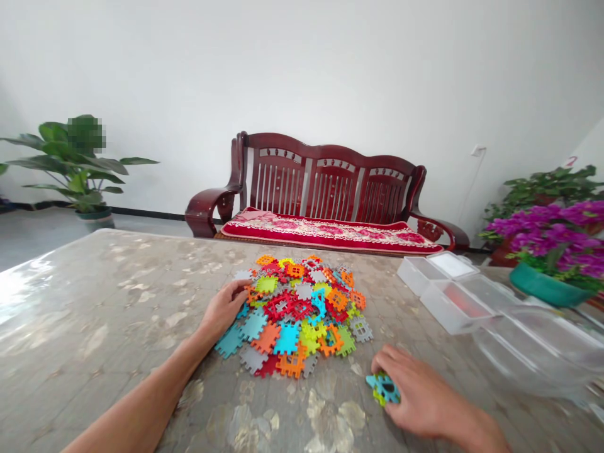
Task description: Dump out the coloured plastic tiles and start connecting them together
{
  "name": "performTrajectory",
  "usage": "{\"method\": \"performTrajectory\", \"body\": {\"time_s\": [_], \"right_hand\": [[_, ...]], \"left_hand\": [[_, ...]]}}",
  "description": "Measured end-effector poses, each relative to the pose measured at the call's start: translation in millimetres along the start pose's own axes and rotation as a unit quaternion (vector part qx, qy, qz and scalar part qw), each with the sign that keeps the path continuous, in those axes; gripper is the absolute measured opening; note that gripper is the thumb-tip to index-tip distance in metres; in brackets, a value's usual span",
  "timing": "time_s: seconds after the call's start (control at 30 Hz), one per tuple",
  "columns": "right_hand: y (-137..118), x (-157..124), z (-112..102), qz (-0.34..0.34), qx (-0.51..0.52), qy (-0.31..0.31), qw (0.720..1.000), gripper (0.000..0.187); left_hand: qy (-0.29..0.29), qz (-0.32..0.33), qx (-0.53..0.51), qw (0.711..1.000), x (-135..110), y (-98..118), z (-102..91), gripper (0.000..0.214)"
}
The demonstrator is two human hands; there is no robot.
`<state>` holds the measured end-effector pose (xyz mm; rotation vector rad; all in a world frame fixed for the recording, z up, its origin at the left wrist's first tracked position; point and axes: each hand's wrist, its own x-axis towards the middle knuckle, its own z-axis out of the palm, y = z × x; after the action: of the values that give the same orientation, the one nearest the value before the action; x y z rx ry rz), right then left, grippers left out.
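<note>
A heap of flat interlocking plastic building tiles [304, 291] in orange, red, grey, blue, teal and yellow-green lies on the table before me. Several have window cut-outs and toothed edges. My left hand [227, 306] rests against the heap's left side, fingers stretched over the outer tiles, and nothing shows gripped in it. To the right of the heap, low over the table, my right hand [415, 389] is closed around a few blue and yellow-green interlocking tiles [385, 388]. My palm and fingers partly cover them, so whether they are joined I cannot tell.
Clear plastic boxes [453, 311] stand at the table's right, one with something red inside. A transparent lid or tub [533, 346] lies nearer. Beyond is a green pot [542, 286] of purple flowers. A wooden bench [325, 157] stands behind the patterned table [117, 302].
</note>
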<state>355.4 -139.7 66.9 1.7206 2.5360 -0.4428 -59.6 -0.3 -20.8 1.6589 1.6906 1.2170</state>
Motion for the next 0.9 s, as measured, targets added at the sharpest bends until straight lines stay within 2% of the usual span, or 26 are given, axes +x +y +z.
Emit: {"method": "performTrajectory", "body": {"time_s": [0.17,0.23,0.4,0.9], "right_hand": [[23,44,-9,0.020,0.026,0.118,0.992,0.034],[24,60,-10,0.026,0.024,0.141,0.989,0.036],[19,81,-2,0.043,0.006,0.105,0.994,0.041],[20,78,4,0.031,-0.029,0.073,0.996,0.047]], "left_hand": [[0.004,0.003,0.000,1.000,0,-1,1.1,0.049],[0.004,0.002,0.001,1.000,0,0,1.1,0.048],[0.007,0.002,-0.019,1.000,0,0,1.3,0.047],[0.010,-0.008,-0.030,0.999,2,0,2.9,0.044]]}}
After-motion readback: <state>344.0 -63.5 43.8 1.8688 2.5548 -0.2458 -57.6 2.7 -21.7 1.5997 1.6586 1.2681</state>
